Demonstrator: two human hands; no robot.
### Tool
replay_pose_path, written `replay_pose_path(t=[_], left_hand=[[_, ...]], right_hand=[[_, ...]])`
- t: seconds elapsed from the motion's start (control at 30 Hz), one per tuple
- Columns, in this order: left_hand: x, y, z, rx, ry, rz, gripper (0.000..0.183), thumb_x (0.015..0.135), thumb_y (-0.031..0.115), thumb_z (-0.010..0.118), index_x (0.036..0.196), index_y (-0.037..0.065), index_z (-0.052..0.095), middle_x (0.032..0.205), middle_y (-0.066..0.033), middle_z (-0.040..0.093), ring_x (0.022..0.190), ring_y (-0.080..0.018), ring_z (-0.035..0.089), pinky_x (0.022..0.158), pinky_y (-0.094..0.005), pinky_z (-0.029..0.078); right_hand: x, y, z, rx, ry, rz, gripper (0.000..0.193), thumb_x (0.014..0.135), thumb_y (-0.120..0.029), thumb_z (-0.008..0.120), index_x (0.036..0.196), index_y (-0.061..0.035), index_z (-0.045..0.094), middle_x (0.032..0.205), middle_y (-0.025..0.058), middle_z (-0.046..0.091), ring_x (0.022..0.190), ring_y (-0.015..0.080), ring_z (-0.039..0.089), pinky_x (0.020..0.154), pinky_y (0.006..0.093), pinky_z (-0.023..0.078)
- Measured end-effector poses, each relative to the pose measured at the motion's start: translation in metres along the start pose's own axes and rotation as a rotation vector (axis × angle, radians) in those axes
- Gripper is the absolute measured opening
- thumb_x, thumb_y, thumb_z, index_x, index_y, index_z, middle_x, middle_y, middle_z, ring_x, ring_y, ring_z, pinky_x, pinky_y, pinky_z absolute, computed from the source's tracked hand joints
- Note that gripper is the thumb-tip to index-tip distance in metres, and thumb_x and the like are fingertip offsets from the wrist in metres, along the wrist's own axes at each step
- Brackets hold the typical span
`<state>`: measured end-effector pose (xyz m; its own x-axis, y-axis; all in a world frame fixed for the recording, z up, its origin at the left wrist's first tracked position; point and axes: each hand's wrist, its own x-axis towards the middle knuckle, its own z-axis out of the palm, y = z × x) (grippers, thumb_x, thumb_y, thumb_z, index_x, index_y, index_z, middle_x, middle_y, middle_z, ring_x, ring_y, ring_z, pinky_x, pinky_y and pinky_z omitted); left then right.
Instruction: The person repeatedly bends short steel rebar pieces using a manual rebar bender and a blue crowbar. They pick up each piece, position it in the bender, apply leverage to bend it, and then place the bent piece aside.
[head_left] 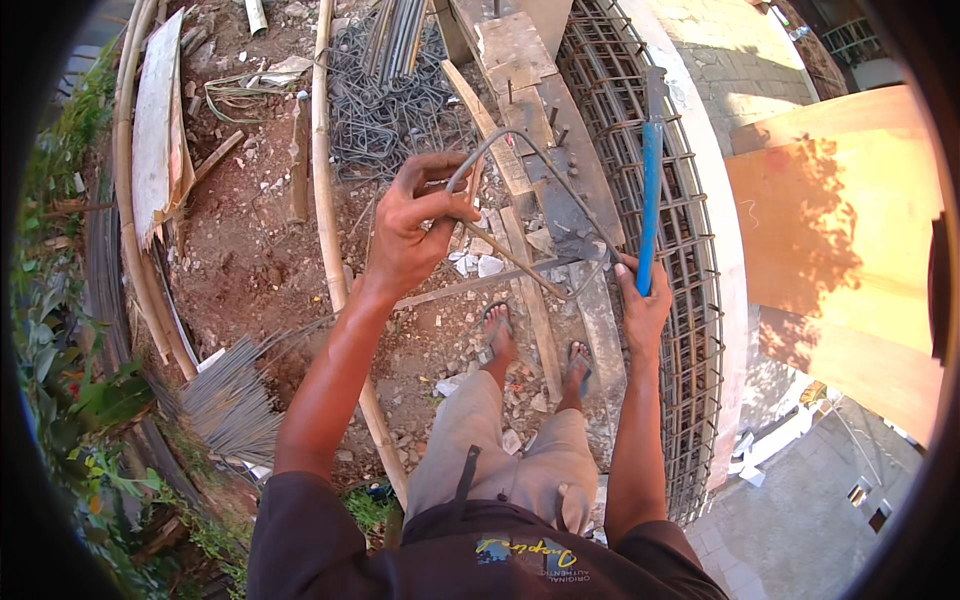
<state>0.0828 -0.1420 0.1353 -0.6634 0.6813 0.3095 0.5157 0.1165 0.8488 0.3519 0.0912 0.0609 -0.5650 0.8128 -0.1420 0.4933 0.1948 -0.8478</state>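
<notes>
In front of me my left hand (418,212) is raised, fingers pinched round one corner of a bent steel rebar stirrup (515,261). The stirrup is a four-sided loop of thin bar, tilted in the air, its far side reaching across to my right hand (646,312). My right hand is wrapped round the lower end of a blue-handled bar-bending tool (650,190) with a dark metal head pointing away. The stirrup's right corner meets my right fingers; whether they grip it, I cannot tell. Beyond the loop is a wooden bending bench (560,205) with upright metal pins.
A heap of finished stirrups (385,115) lies beyond my left hand, below straight bars (398,40). A long rebar cage (690,300) runs along my right. Bamboo poles (325,190) and a thin-rod bundle (235,405) are at left. Orange boards (820,220) stand far right.
</notes>
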Motion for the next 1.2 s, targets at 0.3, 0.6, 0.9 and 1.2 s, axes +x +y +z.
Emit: replay_pose_path(t=[0.3, 0.6, 0.9, 1.2], left_hand=[[0.092, -0.083, 0.046, -0.888, 0.331, -0.845, 0.038, 0.1, -0.004, 0.049, 0.138, -0.005, 0.052, 0.118, -0.0257, 0.072, 0.102, -0.0336, 0.078, 0.09, -0.0466, 0.068], [0.101, -0.133, 0.091, -0.816, 0.249, -1.085, 0.044, 0.106, 0.045, 0.072, 0.093, 0.004, 0.063, 0.067, 0.0031, 0.042, 0.052, -0.0093, 0.035, 0.046, -0.0287, 0.03], [0.1, -0.131, 0.106, -0.72, 0.366, -1.093, 0.044, 0.101, 0.043, 0.079, 0.097, 0.003, 0.06, 0.067, 0.0031, 0.044, 0.049, -0.0084, 0.035, 0.042, -0.0276, 0.028], [0.098, -0.132, 0.118, -0.689, 0.483, -1.059, 0.042, 0.099, 0.041, 0.08, 0.088, 0.007, 0.059, 0.06, 0.0042, 0.042, 0.045, -0.009, 0.033, 0.042, -0.0302, 0.026]], right_hand=[[-0.008, -0.008, 0.061, -0.018, 0.203, -0.022, 0.018, 0.095, -0.009, 0.083, 0.11, -0.0003, 0.081, 0.09, 0.0038, 0.064, 0.083, 0.0143, 0.059, 0.076, 0.0341, 0.047], [-0.022, -0.002, 0.082, 0.059, 0.242, 0.114, 0.019, 0.094, -0.006, 0.083, 0.112, 0.0017, 0.082, 0.094, 0.0051, 0.059, 0.086, 0.0157, 0.061, 0.077, 0.0333, 0.048], [-0.019, -0.013, 0.026, -0.068, 0.098, 0.002, 0.021, 0.095, -0.014, 0.085, 0.112, -0.002, 0.081, 0.087, -0.0013, 0.053, 0.079, 0.0117, 0.049, 0.074, 0.0308, 0.04], [-0.023, 0.022, -0.154, -0.341, -0.243, 0.231, 0.037, 0.096, -0.032, 0.082, 0.085, 0.001, 0.069, 0.065, 0.0035, 0.053, 0.063, 0.0131, 0.045, 0.059, 0.036, 0.038]])
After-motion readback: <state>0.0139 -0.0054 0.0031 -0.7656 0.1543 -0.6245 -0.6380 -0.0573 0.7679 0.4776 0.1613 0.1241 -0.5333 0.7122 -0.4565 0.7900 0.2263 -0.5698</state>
